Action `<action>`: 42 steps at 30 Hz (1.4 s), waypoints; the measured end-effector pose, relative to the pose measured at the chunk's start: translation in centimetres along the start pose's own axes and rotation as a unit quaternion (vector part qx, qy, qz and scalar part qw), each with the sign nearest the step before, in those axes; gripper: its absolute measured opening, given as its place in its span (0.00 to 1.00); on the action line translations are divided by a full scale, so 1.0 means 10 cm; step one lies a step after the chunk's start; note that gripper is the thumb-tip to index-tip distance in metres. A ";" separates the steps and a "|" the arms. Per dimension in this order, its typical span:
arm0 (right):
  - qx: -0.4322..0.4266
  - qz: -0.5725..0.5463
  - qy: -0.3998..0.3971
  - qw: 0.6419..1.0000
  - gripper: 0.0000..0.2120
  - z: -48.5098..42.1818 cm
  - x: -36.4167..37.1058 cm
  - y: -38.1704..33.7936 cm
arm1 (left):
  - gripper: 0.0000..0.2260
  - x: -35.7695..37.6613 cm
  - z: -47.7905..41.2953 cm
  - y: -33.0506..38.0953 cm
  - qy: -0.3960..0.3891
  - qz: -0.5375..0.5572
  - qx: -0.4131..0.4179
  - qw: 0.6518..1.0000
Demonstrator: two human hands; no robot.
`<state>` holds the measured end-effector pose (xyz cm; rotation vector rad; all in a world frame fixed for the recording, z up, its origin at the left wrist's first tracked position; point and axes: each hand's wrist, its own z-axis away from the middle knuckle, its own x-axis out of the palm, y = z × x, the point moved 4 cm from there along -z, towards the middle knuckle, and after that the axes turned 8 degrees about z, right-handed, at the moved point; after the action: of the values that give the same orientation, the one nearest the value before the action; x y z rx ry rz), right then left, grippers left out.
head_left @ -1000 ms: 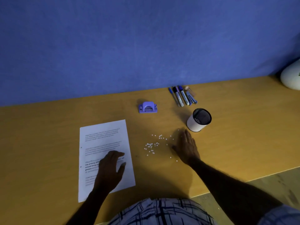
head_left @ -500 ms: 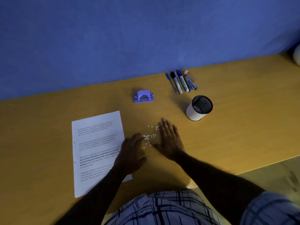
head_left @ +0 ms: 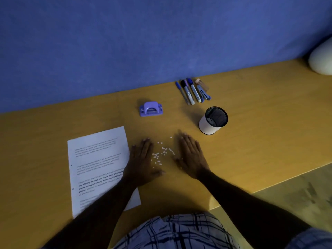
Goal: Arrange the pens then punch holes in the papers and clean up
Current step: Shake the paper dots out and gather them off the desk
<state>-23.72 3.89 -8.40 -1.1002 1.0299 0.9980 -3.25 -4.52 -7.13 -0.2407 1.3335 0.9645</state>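
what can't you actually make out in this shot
Head view only:
- Printed text on the paper: too small and blurred to read.
- Paper's near corner: covered by the left hand and forearm.
- Pale round object: cut off by the right edge.
- Cup contents: dark inside.
- Any paper dots under the right hand.

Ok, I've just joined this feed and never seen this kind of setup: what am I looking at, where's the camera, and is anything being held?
No machine here: a person works bare-handed, filmed by one wide-angle camera on their head, looking down. The left hand and right hand lie flat and open on the yellow desk, either side of scattered paper dots. Nothing is held. The left forearm crosses a printed sheet. Further back sit a purple hole punch, a row of pens and a mesh pen cup.
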 end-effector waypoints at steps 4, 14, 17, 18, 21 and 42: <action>0.016 0.038 -0.033 0.999 0.42 -0.20 -0.02 0.05 | 0.58 -0.09 -0.10 0.01 0.026 -0.020 -0.032 0.999; -0.142 0.145 -0.055 0.978 0.45 -0.35 0.05 -0.22 | 0.57 -0.09 -0.06 -0.14 0.014 -0.089 0.004 0.996; -0.221 0.161 -0.052 0.960 0.45 -0.24 0.08 -0.29 | 0.55 -0.11 -0.06 -0.19 0.014 -0.110 0.022 0.994; -0.240 0.163 -0.049 0.956 0.45 -0.20 0.09 -0.32 | 0.54 -0.11 -0.06 -0.21 0.013 -0.113 0.025 0.993; -0.264 0.163 -0.039 0.950 0.43 -0.07 0.09 -0.36 | 0.54 -0.10 -0.07 -0.23 0.008 -0.118 0.033 0.992; 0.094 0.072 0.005 0.993 0.49 0.71 0.23 -0.14 | 0.54 0.11 0.01 0.38 0.005 -0.112 0.092 0.989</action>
<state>-20.87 10.86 -9.38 -0.8871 1.1983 0.9889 -5.99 -1.63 -6.73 -0.2496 1.3636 0.6478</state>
